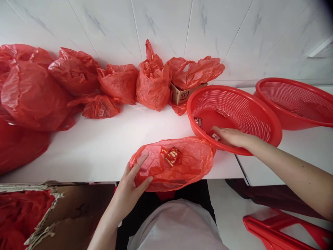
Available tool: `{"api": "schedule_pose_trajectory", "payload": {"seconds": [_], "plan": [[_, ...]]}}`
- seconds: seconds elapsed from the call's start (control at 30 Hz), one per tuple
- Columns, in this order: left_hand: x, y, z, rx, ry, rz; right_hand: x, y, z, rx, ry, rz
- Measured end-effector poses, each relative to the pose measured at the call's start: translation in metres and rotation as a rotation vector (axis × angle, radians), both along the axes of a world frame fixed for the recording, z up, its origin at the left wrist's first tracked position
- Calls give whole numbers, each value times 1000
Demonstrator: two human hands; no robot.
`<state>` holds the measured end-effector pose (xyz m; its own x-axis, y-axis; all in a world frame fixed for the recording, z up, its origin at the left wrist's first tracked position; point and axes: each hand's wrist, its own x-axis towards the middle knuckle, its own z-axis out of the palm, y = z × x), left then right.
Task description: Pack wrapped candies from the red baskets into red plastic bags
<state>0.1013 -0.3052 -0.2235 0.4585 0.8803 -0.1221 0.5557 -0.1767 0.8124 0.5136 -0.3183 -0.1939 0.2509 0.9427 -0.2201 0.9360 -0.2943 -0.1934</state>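
My left hand (134,184) grips the near left edge of an open red plastic bag (187,163) lying at the white table's front edge. A few small red packets (171,154) lie inside that bag. My right hand (229,136) reaches into a round red perforated basket (270,114) and rests flat on its bottom, fingertips on a small red packet (215,136). Two more packets (222,112) lie loose in the basket.
Several stuffed red plastic bags (75,71) line the wall behind. A small cardboard box (183,94) sits between them and the basket. A second red basket (299,100) stands far right. An open carton (65,211) with red contents is at lower left, a red stool (283,227) at lower right.
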Motion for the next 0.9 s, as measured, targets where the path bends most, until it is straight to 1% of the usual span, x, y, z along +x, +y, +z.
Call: {"api": "schedule_pose_trajectory", "payload": {"seconds": [0.07, 0.13, 0.17, 0.23, 0.3, 0.37, 0.43, 0.47, 0.53, 0.6, 0.67, 0.8, 0.9], "plan": [[1, -1, 0, -7, 1, 10, 1, 1, 1, -95, 15, 19], [1, -2, 1, -30, 9, 14, 3, 4, 4, -177, -34, 48], [1, -2, 1, -41, 13, 11, 4, 5, 6, -194, -82, 55], [1, -3, 0, -49, 16, 3, 4, 8, 14, -153, -171, 27], [0, -3, -1, -33, 12, 3, 0, 7, 25, -9, -183, -51], [-1, -2, -3, -18, 18, 6, -11, 2, 39, 208, -66, -109], [0, -2, -5, -15, 37, 9, -29, -9, 53, 414, 171, -89], [0, -1, -5, -16, 47, 11, -39, -15, 58, 482, 312, -56], [2, -1, -5, -17, 62, 11, -59, -28, 64, 538, 570, 8], [4, 0, -4, -16, 67, 8, -76, -38, 62, 520, 756, 34], [5, 0, -4, -20, 64, 8, -87, -44, 56, 499, 867, 22], [5, 0, -5, -26, 61, 11, -99, -45, 40, 495, 934, -11], [6, -1, -6, -31, 59, 17, -106, -42, 29, 446, 954, 4]]}}
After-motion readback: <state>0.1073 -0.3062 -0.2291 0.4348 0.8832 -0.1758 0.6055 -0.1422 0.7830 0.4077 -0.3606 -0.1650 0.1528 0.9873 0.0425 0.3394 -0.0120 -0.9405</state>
